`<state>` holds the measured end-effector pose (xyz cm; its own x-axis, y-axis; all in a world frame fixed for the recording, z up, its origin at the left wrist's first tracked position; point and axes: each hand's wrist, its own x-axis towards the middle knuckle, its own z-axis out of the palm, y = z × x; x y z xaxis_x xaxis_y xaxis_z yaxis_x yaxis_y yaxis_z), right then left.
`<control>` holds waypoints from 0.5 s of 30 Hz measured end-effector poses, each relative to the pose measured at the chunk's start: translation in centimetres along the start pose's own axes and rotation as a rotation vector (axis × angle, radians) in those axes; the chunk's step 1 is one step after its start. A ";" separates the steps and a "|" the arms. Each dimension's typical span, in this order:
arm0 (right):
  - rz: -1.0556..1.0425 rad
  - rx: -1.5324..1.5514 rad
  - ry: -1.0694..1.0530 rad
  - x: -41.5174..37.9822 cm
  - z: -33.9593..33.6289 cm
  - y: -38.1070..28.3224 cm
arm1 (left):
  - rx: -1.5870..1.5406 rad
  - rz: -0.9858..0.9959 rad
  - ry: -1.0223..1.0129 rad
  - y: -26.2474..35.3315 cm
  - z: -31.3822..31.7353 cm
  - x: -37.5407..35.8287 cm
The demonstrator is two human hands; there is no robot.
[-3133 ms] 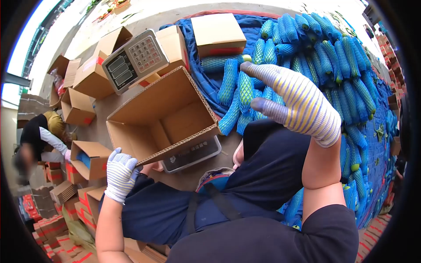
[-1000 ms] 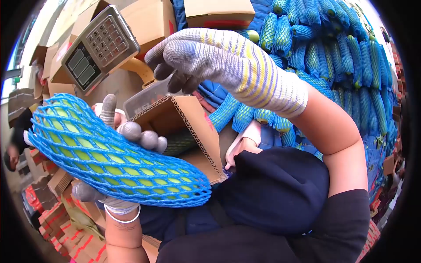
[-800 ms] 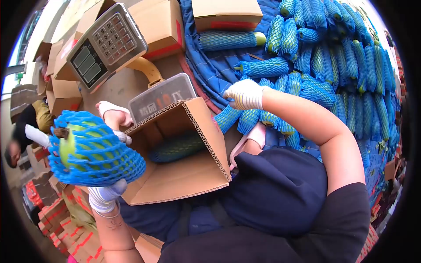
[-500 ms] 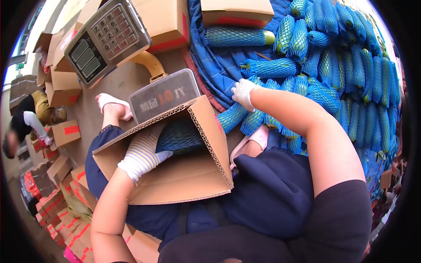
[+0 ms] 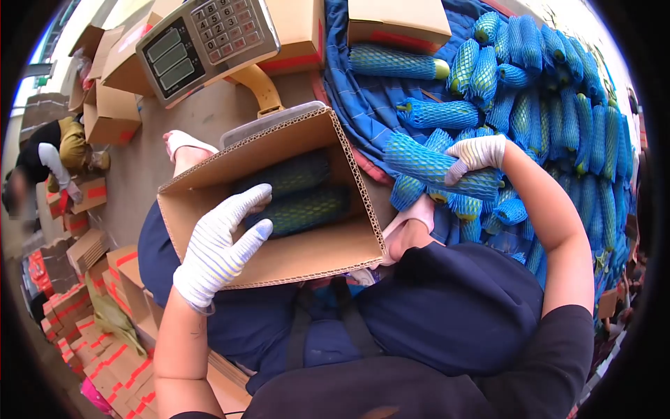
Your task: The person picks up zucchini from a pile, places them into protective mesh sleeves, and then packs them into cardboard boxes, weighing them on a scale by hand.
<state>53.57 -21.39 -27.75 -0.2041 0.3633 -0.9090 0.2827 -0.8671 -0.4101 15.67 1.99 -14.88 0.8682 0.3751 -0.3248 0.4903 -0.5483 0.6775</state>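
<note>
My right hand (image 5: 480, 155), in a striped glove, grips a long green fruit in a blue foam net (image 5: 426, 162) above others of its kind, to the right of the box. In a matching glove, my left hand (image 5: 225, 241) is over the opening of the cardboard box (image 5: 300, 262), thumb and fingers apart and nothing in it. Inside the box, two netted fruits (image 5: 307, 209) lie side by side in shadow. The box is tilted with its mouth toward me, between my legs. I cannot make out the fruit's exact kind.
A weighing scale's keypad display (image 5: 202, 45) rises beyond the box, its metal platform (image 5: 262, 124) just behind the box's rim. Netted fruits are heaped on a blue cloth (image 5: 349, 105) at right. Closed cartons (image 5: 398, 21) stand at the back. Another person (image 5: 52, 157) bends over boxes at far left.
My left hand has come back out of the box and opened. My right hand has lifted a netted fruit off the pile. A second fruit now shows in the box.
</note>
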 end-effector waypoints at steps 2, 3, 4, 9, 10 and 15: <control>-0.218 0.115 0.037 -4.7 1.2 -1.1 | -0.538 -0.223 -0.063 1.1 0.0 -0.9; -0.322 0.203 0.052 -6.5 2.2 -1.7 | -0.611 -0.240 -0.085 1.4 0.2 -1.0; -0.449 0.355 0.028 -9.1 3.8 -4.0 | -0.614 -0.221 -0.101 2.1 0.4 -0.9; -0.957 0.311 0.098 -13.8 9.9 -12.9 | -1.030 0.162 0.147 7.6 3.3 1.0; -1.091 0.297 0.128 -12.5 10.0 -13.2 | -1.074 0.158 0.182 9.2 2.7 0.9; -0.878 -0.007 0.787 -3.9 4.4 -7.3 | -1.127 0.236 0.211 6.7 -2.6 1.3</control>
<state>48.16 -17.98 -20.86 0.3028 0.9468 -0.1094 0.3388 -0.2142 -0.9162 19.86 0.75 -9.06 0.8467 0.5277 -0.0689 -0.1182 0.3126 0.9425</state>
